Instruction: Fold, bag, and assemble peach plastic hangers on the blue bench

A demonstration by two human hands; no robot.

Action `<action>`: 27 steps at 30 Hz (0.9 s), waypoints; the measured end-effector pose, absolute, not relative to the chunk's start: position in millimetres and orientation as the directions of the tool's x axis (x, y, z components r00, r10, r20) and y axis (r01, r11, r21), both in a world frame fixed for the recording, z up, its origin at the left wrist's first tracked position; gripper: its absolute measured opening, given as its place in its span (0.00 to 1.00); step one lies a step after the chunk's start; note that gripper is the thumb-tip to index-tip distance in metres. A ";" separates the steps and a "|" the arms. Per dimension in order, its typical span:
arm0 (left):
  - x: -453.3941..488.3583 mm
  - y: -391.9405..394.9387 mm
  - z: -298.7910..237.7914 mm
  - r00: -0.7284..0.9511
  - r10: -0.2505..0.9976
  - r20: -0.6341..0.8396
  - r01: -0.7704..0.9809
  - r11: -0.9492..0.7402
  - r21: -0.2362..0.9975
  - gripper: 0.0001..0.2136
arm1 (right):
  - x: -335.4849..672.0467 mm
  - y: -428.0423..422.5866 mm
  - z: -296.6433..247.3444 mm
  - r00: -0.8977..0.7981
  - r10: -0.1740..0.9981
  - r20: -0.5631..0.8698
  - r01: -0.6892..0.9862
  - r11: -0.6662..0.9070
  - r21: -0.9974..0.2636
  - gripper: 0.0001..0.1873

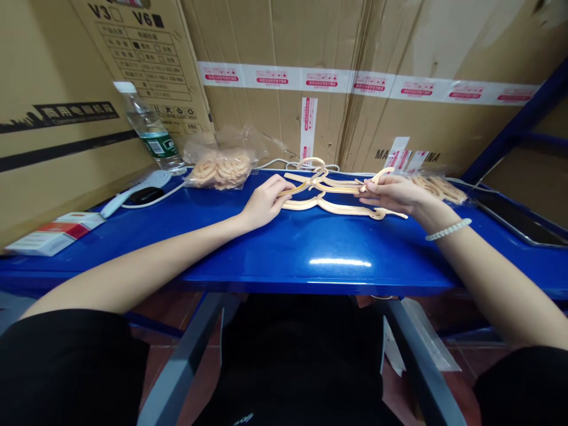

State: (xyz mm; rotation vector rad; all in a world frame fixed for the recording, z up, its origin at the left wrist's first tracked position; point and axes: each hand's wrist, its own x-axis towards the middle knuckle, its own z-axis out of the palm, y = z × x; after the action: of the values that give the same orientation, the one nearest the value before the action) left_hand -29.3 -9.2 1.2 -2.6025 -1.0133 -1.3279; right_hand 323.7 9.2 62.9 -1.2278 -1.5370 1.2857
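A beige plastic clothes hanger with a hook at its middle is held just over the blue tabletop. My left hand is closed on its left arm, thumb and fingers pinching it. At the other end, my right hand grips the right arm, and a curved beige end sticks up above the fingers. Beneath and nearer to me lies a second beige hanger, partly covered by the first. Other beige pieces show behind them, too overlapped to separate.
Clear bags of beige plastic parts lie at left and behind my right hand. On the left are a water bottle, a white brush-like item, a black mouse-like object and a red-and-white box. A dark tablet-like device lies right. Cardboard walls the back.
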 end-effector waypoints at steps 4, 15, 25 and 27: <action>-29.2 -9.8 1.2 0.422 0.524 0.740 0.569 -0.789 0.234 0.07 | 320.1 4.6 66.8 -0.251 0.968 -0.027 0.148 0.011 -0.989 0.11; -28.8 -8.7 -0.5 0.432 0.496 0.754 0.546 -0.808 0.219 0.08 | 309.6 0.3 68.1 -0.194 0.970 -0.144 0.153 -0.115 -0.982 0.11; -26.8 -13.1 1.9 0.430 0.526 0.733 0.558 -0.794 0.242 0.09 | 302.8 2.3 53.6 -0.130 0.978 0.164 0.133 0.181 -0.974 0.15; -25.6 -14.5 2.9 0.429 0.519 0.739 0.545 -0.801 0.246 0.09 | 301.3 2.3 51.4 -0.117 0.969 0.219 0.158 0.236 -0.959 0.15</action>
State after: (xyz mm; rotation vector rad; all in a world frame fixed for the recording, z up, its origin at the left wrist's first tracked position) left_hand -25.6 -14.5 2.9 -2.6295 -0.9790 -1.3431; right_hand 301.3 2.3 51.4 -1.1078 -1.5079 1.0194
